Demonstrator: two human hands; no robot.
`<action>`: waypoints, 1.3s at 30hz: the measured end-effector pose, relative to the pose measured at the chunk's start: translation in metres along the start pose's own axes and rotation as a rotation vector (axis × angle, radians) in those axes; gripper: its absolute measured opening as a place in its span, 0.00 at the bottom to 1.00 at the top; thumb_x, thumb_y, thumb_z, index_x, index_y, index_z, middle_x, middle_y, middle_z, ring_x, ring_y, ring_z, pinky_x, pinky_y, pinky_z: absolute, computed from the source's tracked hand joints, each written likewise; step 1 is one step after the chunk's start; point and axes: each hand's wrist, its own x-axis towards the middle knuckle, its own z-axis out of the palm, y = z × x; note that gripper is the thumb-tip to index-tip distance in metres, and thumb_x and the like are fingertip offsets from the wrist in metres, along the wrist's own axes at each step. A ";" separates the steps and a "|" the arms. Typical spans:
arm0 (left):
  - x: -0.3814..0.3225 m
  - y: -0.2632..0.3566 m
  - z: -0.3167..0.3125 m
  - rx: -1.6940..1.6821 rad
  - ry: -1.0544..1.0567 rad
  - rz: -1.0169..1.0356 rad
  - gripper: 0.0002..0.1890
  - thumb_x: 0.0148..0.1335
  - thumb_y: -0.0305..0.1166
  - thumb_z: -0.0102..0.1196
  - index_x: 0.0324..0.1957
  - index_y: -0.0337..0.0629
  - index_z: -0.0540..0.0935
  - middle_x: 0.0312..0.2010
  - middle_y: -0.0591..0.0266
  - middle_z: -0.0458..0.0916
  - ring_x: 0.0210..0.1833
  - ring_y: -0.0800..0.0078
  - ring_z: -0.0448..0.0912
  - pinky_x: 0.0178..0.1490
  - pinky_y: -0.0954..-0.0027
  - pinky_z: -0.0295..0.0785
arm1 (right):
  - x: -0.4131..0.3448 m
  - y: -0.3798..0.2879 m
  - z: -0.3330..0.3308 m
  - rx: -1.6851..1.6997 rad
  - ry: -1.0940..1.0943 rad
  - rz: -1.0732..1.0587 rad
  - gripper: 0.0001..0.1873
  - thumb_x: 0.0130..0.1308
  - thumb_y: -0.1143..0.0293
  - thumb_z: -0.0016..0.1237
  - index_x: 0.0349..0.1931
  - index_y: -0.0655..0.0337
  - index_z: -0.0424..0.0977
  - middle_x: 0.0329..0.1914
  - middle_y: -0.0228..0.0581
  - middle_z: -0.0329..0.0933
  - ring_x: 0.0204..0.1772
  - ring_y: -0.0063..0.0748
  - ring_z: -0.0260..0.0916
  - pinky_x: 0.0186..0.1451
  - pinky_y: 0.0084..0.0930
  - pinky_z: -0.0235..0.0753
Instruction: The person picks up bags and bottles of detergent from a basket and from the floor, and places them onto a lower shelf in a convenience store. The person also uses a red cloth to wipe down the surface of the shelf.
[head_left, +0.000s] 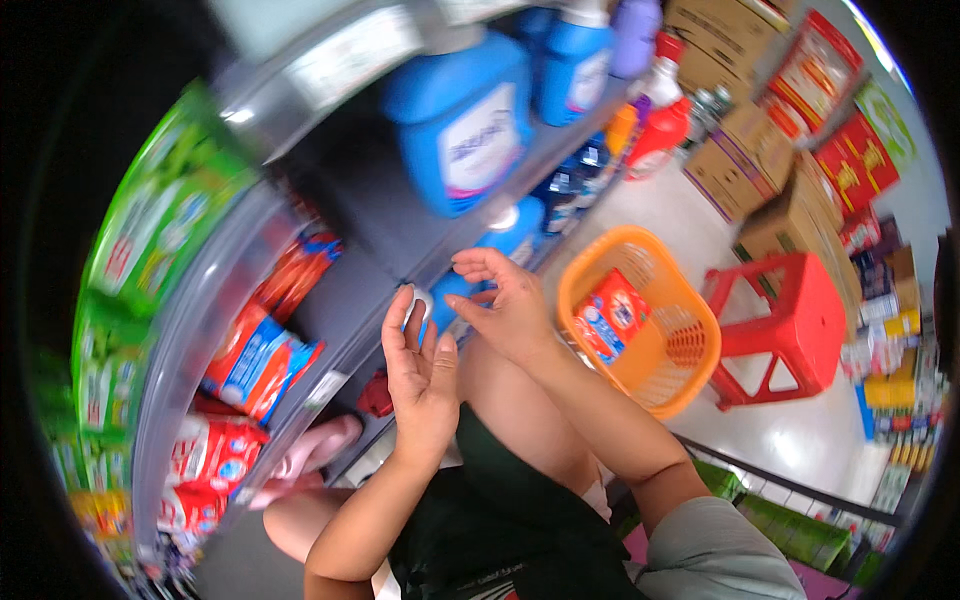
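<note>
Both of my hands are raised in front of a dark store shelf, with a gap between them. My left hand (424, 375) has its palm up and its fingers loosely spread, with nothing in it. Bent at the fingers and apart from the thumb, my right hand (504, 304) also holds nothing. Behind the fingertips, blue bottles with white caps (525, 225) stand on the lower level, partly hidden by my hands. A large blue labelled bottle (469, 135) is on the shelf above, beside a smaller blue bottle (577, 71).
An orange plastic basket (679, 386) on the floor holds a red and blue packet (611, 315). Next to it is a red plastic stool (799, 330). Cardboard boxes (739, 161) stand behind. Red and blue bags (259, 360) lie on the shelf at left, near green packs (161, 217).
</note>
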 end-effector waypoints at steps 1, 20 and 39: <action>0.005 -0.005 0.014 0.034 -0.071 -0.021 0.32 0.62 0.18 0.46 0.67 0.40 0.52 0.68 0.58 0.51 0.71 0.62 0.51 0.72 0.60 0.47 | -0.003 0.009 -0.016 0.015 0.045 0.017 0.23 0.52 0.75 0.61 0.49 0.61 0.71 0.45 0.36 0.77 0.47 0.25 0.73 0.43 0.22 0.76; 0.003 -0.200 0.225 0.619 -0.802 -0.010 0.30 0.57 0.24 0.56 0.61 0.36 0.62 0.58 0.45 0.64 0.63 0.53 0.64 0.63 0.60 0.62 | -0.114 0.245 -0.196 0.047 0.692 0.548 0.17 0.51 0.71 0.63 0.41 0.61 0.73 0.34 0.32 0.77 0.36 0.22 0.73 0.40 0.22 0.76; 0.008 -0.293 0.208 0.892 -0.914 -0.159 0.32 0.54 0.29 0.59 0.61 0.35 0.62 0.57 0.40 0.66 0.62 0.45 0.63 0.65 0.52 0.58 | -0.168 0.431 -0.153 -0.193 0.913 1.051 0.30 0.44 0.74 0.64 0.49 0.71 0.66 0.44 0.49 0.75 0.45 0.37 0.75 0.46 0.31 0.77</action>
